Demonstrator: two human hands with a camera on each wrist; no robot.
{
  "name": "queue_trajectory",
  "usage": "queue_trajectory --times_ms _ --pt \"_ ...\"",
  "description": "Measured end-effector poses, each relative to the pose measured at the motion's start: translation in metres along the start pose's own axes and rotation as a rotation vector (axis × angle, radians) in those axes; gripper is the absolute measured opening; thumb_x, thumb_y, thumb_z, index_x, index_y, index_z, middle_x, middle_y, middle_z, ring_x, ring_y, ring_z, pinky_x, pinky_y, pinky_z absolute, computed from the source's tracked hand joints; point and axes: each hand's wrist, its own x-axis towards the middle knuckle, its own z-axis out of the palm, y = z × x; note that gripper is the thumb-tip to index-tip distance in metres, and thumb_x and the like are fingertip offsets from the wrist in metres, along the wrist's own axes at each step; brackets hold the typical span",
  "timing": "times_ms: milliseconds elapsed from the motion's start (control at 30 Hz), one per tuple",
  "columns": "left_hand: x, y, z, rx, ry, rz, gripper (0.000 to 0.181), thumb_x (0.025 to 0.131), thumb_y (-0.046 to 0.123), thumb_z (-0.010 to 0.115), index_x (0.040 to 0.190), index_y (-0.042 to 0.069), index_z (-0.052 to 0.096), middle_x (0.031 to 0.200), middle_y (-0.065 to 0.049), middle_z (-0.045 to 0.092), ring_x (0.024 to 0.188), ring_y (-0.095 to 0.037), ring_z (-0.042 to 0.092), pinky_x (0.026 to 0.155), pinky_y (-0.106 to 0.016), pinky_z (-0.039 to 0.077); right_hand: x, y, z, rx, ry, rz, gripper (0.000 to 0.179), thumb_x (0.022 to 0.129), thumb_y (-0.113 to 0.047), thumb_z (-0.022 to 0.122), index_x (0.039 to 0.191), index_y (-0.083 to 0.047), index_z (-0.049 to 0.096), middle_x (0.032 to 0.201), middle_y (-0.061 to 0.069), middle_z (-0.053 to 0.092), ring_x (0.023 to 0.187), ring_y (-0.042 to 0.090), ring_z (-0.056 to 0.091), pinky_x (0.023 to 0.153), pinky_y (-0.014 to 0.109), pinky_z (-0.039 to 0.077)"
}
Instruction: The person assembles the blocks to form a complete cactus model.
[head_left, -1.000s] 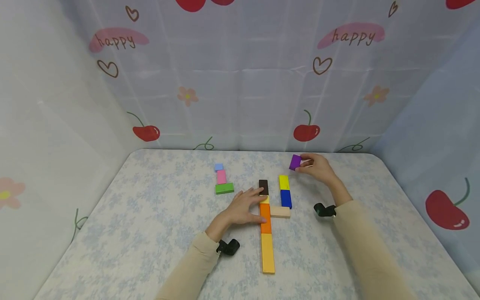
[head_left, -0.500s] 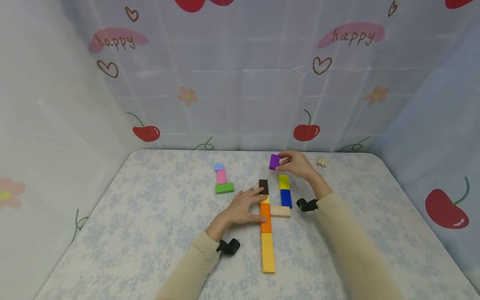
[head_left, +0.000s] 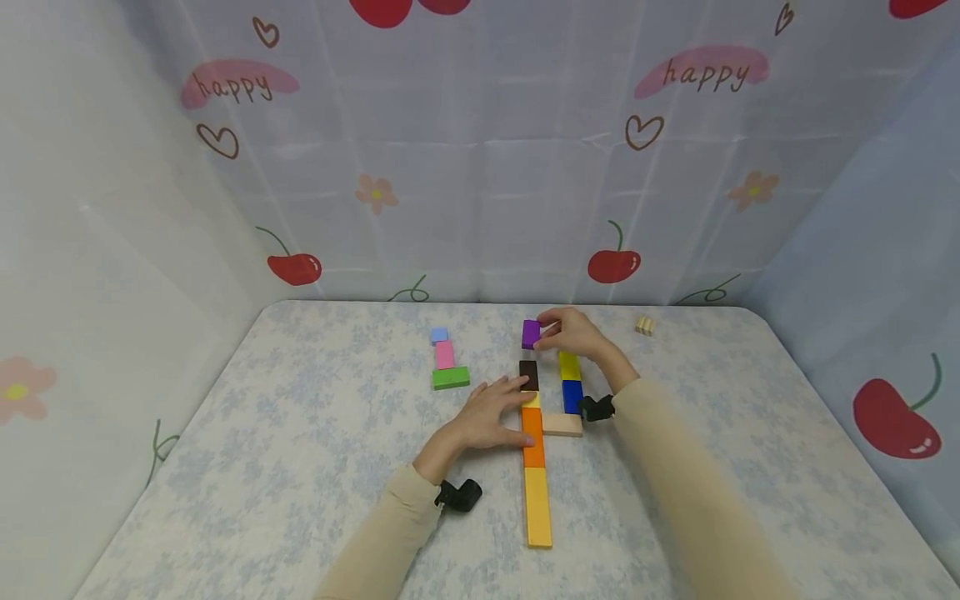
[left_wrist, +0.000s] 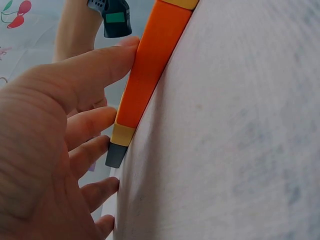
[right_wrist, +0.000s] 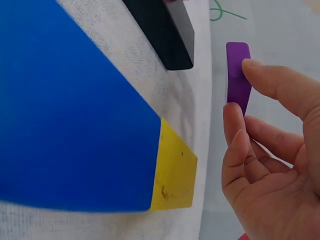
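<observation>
My right hand (head_left: 577, 335) pinches a purple block (head_left: 531, 334) between thumb and fingers, just beyond the far end of a column of blocks. In the right wrist view that purple block (right_wrist: 239, 75) is held off the table. The column runs from a dark brown block (head_left: 528, 375) through a small yellow block (head_left: 531, 400) and an orange block (head_left: 533, 450) to a long light-orange block (head_left: 537, 508). My left hand (head_left: 483, 417) rests along it with spread fingers, its thumb touching the orange block (left_wrist: 155, 60). A pale wooden block (head_left: 562, 425) joins the column's right side.
Right of the column, a yellow block (head_left: 569, 365) and a blue block (head_left: 572, 396) stand end to end. To the left lie a green block (head_left: 451, 378), a pink block (head_left: 445, 354) and a light-blue block (head_left: 439, 335). Small pale pieces (head_left: 645, 325) lie at the back right.
My right hand has carried the purple block leftward, from behind the yellow block's right side to beyond the dark brown block. The small pale pieces came into view. My left hand stayed put.
</observation>
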Motion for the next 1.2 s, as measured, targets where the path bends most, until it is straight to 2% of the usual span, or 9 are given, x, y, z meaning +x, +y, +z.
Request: queue_trajectory --times_ms 433,1200 --pt "0.0002 0.0001 -0.0005 0.004 0.003 0.015 0.073 0.083 0.05 0.073 0.147 0.022 0.047 0.162 0.002 0.026 0.151 -0.031 0.018 0.12 -0.058 0.012 0.0037 -0.0016 0.0046 -0.022 -0.076 -0.001 0.058 0.085 -0.019 0.076 0.135 0.0 0.054 0.132 0.02 0.059 0.114 0.033 0.061 0.1 0.046 0.05" --pt "-0.0004 -0.002 0.0012 -0.005 0.011 0.018 0.073 0.084 0.049 0.072 0.147 0.022 0.047 0.162 0.001 0.026 0.151 -0.031 0.017 0.12 -0.057 0.011 0.0036 0.0018 0.0098 -0.051 -0.123 -0.001 0.057 0.086 -0.016 0.075 0.135 0.002 0.054 0.13 0.02 0.06 0.11 0.031 0.063 0.098 0.045 0.051"
